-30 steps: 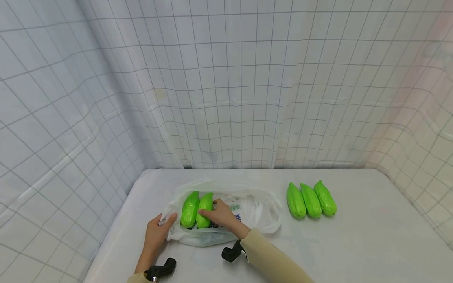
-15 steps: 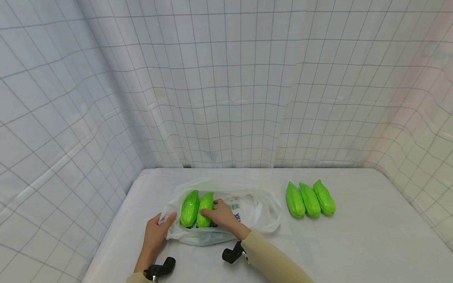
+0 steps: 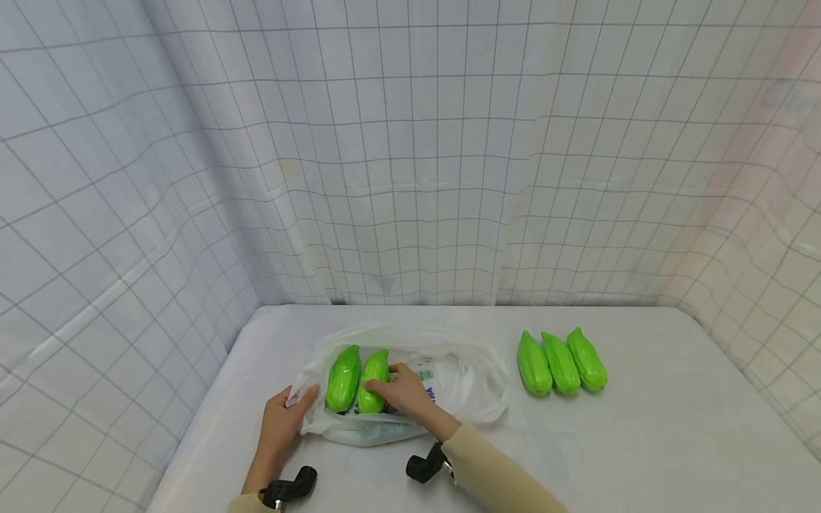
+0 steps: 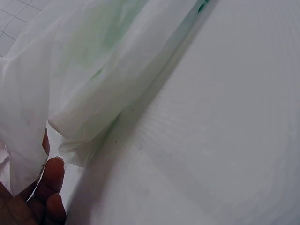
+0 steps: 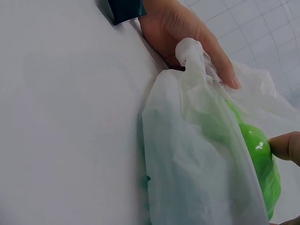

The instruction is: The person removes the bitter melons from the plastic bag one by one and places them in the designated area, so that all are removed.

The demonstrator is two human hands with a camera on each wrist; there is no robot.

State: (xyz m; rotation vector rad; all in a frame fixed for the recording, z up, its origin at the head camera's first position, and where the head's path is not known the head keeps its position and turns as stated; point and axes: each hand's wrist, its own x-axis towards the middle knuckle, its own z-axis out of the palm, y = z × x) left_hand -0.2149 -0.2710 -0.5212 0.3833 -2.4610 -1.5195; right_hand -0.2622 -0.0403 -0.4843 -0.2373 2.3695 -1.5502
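In the white bag [image 3: 378, 432], glossy lime-green vegetable [image 3: 375, 369], tapered tip

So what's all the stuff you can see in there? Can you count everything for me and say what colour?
plastic bag: 1, see-through white, on the table left of centre
bagged green vegetables: 2, bright green, side by side in the bag's left part
loose green vegetables: 3, bright green, in a row right of the bag
printed patch: 1, green and blue marks, inside the bag
table: 1, white, under everything
gridded sheeting: white with dark lines, behind and beside the table; pieces uncountable
wrist devices: 2, black, one per wrist
sleeves: 2, beige, bottom edge
left hand: 1, bare, gripping the bag's left edge
right hand: 1, bare, holding the right-hand bagged vegetable
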